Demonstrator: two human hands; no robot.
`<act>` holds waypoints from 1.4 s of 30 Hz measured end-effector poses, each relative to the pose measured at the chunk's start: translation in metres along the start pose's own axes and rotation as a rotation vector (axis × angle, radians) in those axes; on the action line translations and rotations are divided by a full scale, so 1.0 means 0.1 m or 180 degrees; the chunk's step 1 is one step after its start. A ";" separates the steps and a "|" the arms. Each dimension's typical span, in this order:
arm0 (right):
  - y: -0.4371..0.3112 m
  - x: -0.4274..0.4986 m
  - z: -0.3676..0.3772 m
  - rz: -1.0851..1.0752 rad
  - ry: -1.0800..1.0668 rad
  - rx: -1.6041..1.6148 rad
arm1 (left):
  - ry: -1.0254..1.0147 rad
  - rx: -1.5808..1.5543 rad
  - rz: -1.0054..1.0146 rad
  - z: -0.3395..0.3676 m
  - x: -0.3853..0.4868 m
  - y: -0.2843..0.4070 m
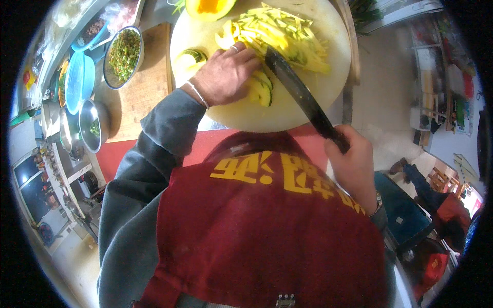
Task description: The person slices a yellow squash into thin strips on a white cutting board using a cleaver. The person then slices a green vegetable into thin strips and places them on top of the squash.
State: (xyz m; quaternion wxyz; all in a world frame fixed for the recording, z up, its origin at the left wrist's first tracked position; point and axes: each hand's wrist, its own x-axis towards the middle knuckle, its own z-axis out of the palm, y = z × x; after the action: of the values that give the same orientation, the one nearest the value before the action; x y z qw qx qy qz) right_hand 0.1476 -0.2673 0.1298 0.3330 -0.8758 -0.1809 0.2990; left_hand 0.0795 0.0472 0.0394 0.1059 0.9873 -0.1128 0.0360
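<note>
A round pale cutting board [285,115] lies before me. My right hand [350,158] grips the handle of a dark-bladed kitchen knife [304,98], whose tip end reaches the cut squash. My left hand [231,73] is bent over green-rimmed yellow squash slices [264,90] and holds them on the board; its fingertips are partly hidden. Beyond the blade spreads a heap of yellow squash strips [285,30]. A halved squash [211,7] with an orange hollow sits at the board's far edge. Left of my hand lies another squash piece [190,59].
Left of the board are a wooden board [154,77], a bowl of chopped greens and red bits [124,54], a blue plastic basin [81,81] and a steel bowl [92,125]. A person [443,204] is at the far right, near a dark green surface [400,211].
</note>
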 end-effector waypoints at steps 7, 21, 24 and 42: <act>-0.02 -0.01 -0.01 0.0028 -0.0038 -0.0080 | -0.0051 -0.0352 0.0213 -0.09 -0.14 -0.11; -0.03 -0.03 0.01 0.0044 -0.0006 -0.0174 | 0.0239 -0.1922 -0.0778 -0.13 -0.15 -0.36; -0.04 -0.04 0.02 0.0061 0.0009 -0.0118 | 0.0417 -0.2110 -0.1043 -0.19 -0.18 -0.46; -0.05 -0.05 0.03 0.0084 0.0011 -0.0115 | 0.0441 -0.0951 -0.0817 -0.02 -0.17 -0.06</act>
State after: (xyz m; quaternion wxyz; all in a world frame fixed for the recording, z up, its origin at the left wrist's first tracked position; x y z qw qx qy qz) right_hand 0.1411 -0.2649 0.1333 0.3135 -0.8844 -0.1741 0.2986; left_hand 0.0641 0.0569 0.0385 0.2624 0.9621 0.0174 0.0729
